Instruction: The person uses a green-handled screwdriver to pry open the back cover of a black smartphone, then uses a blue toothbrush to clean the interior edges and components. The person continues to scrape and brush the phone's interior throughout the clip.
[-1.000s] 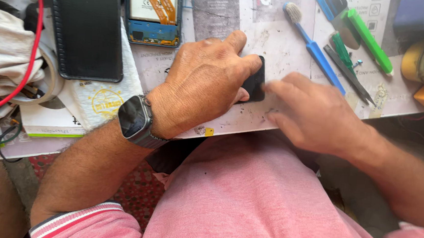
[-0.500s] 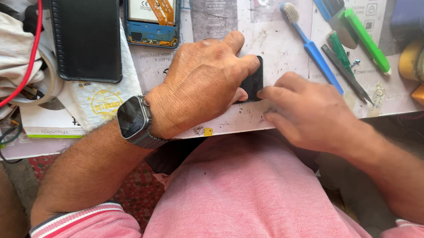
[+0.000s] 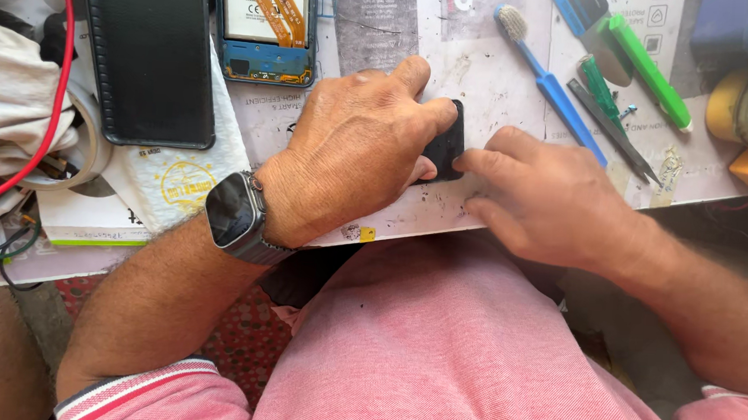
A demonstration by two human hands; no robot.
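Scuffed white printed sheets cover the workbench [image 3: 486, 78], its near edge running just above the person's pink shirt. Close to that edge lies a small black piece [image 3: 447, 145], flat, matte and round-cornered. The left hand [image 3: 351, 152], with a dark square watch [image 3: 234, 210] on its wrist, is closed over the piece's left side, pinching it between thumb and fingers and hiding most of it. The right hand [image 3: 548, 199] lies flat, fingertips touching the piece's right edge, gripping nothing. Toward the far edge sit a black phone cover [image 3: 150, 49], an opened phone [image 3: 264, 26] with orange ribbon strips, a blue toothbrush [image 3: 547, 73], a green-handled tool [image 3: 647, 67] and tweezers [image 3: 612, 129]. A red wire [image 3: 57, 87] curves at the left edge.
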